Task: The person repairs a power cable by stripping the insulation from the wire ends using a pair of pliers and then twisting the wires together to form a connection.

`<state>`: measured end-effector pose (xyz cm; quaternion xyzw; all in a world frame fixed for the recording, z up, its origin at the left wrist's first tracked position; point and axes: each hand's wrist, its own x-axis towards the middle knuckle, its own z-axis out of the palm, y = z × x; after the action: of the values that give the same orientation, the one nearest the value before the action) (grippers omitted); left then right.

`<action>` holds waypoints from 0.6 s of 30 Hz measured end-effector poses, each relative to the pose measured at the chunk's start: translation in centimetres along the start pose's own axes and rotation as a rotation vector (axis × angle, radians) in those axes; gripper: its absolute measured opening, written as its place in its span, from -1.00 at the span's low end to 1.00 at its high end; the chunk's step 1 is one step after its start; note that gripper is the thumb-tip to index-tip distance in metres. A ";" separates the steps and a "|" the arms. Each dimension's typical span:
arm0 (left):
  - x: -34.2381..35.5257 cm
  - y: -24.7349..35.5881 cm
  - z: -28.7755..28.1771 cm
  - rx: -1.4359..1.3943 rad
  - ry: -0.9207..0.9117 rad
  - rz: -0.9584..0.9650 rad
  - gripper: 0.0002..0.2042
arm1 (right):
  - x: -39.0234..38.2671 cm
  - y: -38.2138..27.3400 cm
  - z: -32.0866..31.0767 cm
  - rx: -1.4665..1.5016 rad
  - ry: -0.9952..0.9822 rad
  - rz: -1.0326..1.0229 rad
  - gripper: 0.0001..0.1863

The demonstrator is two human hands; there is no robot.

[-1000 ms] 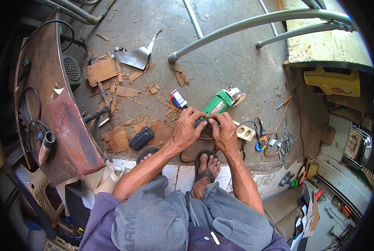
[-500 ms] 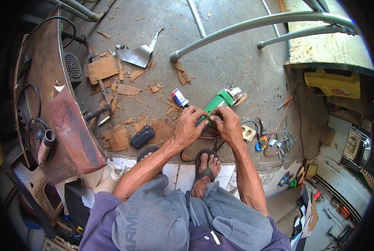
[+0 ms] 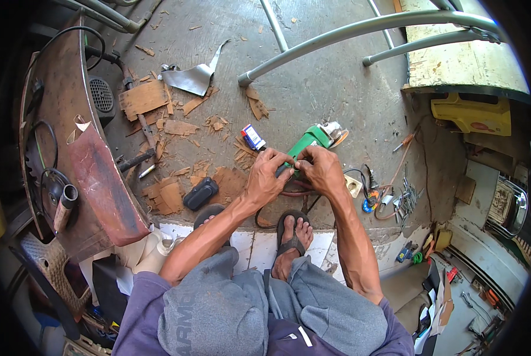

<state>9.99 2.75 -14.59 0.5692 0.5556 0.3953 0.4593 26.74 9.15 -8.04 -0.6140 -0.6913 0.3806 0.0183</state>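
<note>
A green angle grinder (image 3: pixel 304 143) lies on the concrete floor in front of me, its metal head and brown disc pointing to the far right. Over its rear end my two hands meet, thumbs and forefingers closed in pinches. My left hand (image 3: pixel 268 176) is by a dark part at the grinder's back. My right hand (image 3: pixel 319 169) pinches close beside the left fingertips. Whatever small thing sits between the fingers is hidden. A blue-and-white small box (image 3: pixel 253 137) with a red edge stands just beyond my left hand.
Broken brown wood pieces (image 3: pixel 143 99) and a bent metal sheet (image 3: pixel 189 79) lie at left. A black case (image 3: pixel 200 193) rests near my left foot. Right of my hands are a socket block (image 3: pixel 353 186), blue tape roll (image 3: pixel 369 203) and loose metal bits (image 3: pixel 405 202). Grey tube legs (image 3: pixel 336 41) cross the far side.
My right fingers have shifted slightly left and up at the pinch. The view has moved a little; the grinder and my left hand stay nearly in place.
</note>
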 end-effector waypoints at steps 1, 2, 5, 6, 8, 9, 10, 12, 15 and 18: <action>0.0 0.0 -0.1 0.004 0.001 0.005 -0.78 | 0.2 0.1 0.0 -0.002 -0.002 -0.036 -0.83; 0.0 0.0 -0.2 0.009 0.003 0.010 -0.78 | 0.3 0.3 0.2 -0.003 -0.005 -0.073 -0.83; 0.1 0.2 -0.1 0.003 -0.009 0.009 -0.78 | 0.4 0.5 -0.1 -0.026 -0.015 -0.123 -0.85; 0.1 0.3 -0.2 0.003 -0.012 0.003 -0.78 | 0.4 0.5 0.0 -0.032 -0.022 -0.135 -0.85; -0.1 0.1 -0.1 0.009 -0.003 0.012 -0.79 | 0.2 0.9 0.2 -0.030 -0.002 -0.184 -0.86; 0.0 0.1 -0.1 0.011 0.003 0.020 -0.79 | 0.2 1.1 0.2 -0.030 0.011 -0.211 -0.86; 0.1 0.1 -0.1 0.014 0.005 0.019 -0.79 | 0.1 1.1 0.2 -0.021 0.026 -0.214 -0.86; -0.2 0.2 0.0 0.015 0.008 0.011 -0.78 | -0.4 1.2 0.3 -0.001 0.051 -0.216 -0.86; -0.3 0.2 0.2 0.036 0.040 0.018 -0.77 | -0.9 1.2 0.7 0.124 0.087 -0.126 -0.85; -0.5 0.4 0.5 0.067 0.051 0.030 -0.77 | -1.2 1.2 1.1 0.217 0.146 -0.091 -0.83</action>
<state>10.53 2.23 -14.36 0.5823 0.5715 0.3975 0.4199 27.52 7.48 -8.91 -0.6024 -0.6701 0.4062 0.1519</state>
